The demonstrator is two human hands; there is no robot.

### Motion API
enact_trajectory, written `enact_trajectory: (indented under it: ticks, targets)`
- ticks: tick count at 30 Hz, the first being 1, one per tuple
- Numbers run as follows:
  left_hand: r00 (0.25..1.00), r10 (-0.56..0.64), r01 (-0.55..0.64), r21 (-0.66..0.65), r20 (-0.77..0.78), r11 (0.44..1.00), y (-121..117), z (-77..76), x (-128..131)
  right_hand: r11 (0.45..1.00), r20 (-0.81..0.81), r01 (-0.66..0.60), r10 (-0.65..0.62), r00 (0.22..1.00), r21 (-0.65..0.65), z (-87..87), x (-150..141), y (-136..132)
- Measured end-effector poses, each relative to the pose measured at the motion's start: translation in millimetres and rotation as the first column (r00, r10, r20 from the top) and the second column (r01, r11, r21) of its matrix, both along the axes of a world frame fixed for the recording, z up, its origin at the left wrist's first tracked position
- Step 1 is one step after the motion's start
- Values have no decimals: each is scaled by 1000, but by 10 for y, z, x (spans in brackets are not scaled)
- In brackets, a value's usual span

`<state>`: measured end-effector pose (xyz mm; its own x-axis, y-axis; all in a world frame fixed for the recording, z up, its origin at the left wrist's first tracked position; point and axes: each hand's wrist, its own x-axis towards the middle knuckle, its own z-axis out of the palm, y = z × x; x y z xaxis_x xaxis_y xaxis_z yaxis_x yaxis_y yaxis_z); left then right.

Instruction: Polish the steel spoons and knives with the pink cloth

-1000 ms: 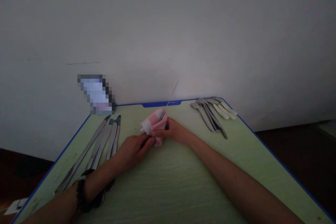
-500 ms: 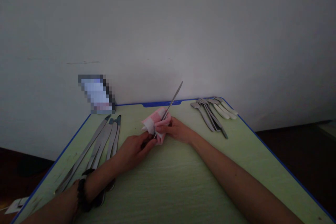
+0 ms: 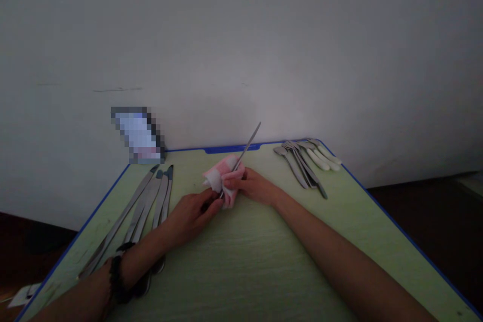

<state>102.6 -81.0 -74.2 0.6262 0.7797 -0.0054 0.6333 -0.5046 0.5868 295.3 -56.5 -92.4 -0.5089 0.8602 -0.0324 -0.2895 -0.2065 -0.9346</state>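
Over the middle of the table, my right hand (image 3: 256, 185) is closed on a pink and white cloth (image 3: 223, 167) folded round a long, slim metal piece of cutlery (image 3: 250, 142). Its thin end sticks out of the cloth, up and to the right. My left hand (image 3: 196, 214) pinches the lower end of the same cutlery, just below the cloth. Fingers and cloth hide that end, so I cannot tell whether it is a spoon, fork or knife.
Several long metal utensils (image 3: 141, 206) lie on the left, partly under my left forearm. Metal spoons (image 3: 292, 168) and white-handled cutlery (image 3: 319, 158) lie at the back right. A blurred-out phone-like device (image 3: 138, 133) leans on the wall behind the blue-edged green table (image 3: 241, 271).
The piece of cutlery has turned in my hands, showing more of its flat side than a second ago. My hands and the cloth have shifted slightly right.
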Motion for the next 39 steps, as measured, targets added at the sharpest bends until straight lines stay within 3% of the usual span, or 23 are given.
enact_trajectory:
  ticks: [7,15,21,30,39]
  targets:
    - [1000,-22,22,0,-13,1000,5,0,1,992,-156,57,-74,985,-109,38,-31,-21]
    - [999,-45,45,9,-22,999,-10,12,7,998,-95,-8,2,995,-55,13,-2,-12]
    - [998,-57,56,-11,-28,998,12,-41,-14,995,-170,41,-56,984,-95,89,-23,-35]
    - [998,-59,59,3,-30,998,4,-26,-9,998,-124,25,-32,992,-60,31,-22,-16]
    - [995,-102,102,10,-19,995,26,-61,-40,998,-168,25,-35,985,-63,103,-24,-41]
